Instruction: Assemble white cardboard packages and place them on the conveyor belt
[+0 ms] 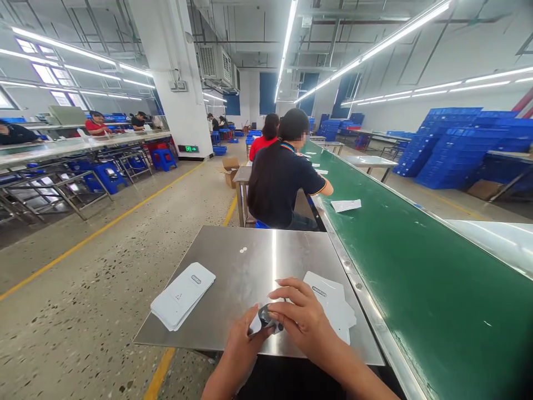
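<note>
Dark object [264,316] sits between both hands over the counter [237,278]: left hand's [245,336] grip curled around it, right hand's [306,318] pinching it, white packets [183,298] either side.

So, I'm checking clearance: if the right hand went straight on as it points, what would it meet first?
Probably the small dark item held in the left hand, which the right hand seems to touch now; depth there is unclear.

White pillar [177,111], blue crates [460,153] (many).
</note>
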Demonstrator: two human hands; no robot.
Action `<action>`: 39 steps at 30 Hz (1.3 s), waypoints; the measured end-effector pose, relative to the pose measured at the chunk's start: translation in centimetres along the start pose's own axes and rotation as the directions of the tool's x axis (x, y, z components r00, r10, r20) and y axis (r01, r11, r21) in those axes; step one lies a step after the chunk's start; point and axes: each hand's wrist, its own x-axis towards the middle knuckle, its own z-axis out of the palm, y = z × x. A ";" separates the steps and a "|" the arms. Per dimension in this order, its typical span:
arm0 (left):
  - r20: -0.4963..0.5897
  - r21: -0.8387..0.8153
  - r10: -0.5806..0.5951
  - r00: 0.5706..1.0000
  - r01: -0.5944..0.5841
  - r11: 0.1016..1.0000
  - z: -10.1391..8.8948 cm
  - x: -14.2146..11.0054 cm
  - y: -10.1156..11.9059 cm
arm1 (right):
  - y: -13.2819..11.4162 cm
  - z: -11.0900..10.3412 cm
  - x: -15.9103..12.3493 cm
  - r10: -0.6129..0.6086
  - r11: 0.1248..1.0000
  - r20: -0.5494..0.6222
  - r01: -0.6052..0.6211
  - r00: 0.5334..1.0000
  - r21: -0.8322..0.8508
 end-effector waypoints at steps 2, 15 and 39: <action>0.015 -0.024 -0.001 1.000 0.001 1.000 0.0 0.1 0.0 | -0.3 -0.7 -0.1 0.019 0.999 0.078 -0.017 0.997 -0.031; 0.077 -0.175 0.179 0.981 -0.164 0.971 -4.8 0.1 -1.8 | 1.1 -4.9 -2.4 0.306 0.943 0.176 -0.273 0.936 -0.189; -0.334 0.907 0.547 0.768 0.103 0.408 -12.3 1.7 -13.8 | 8.9 -1.2 -2.7 0.411 0.803 -0.053 -0.389 0.910 -0.452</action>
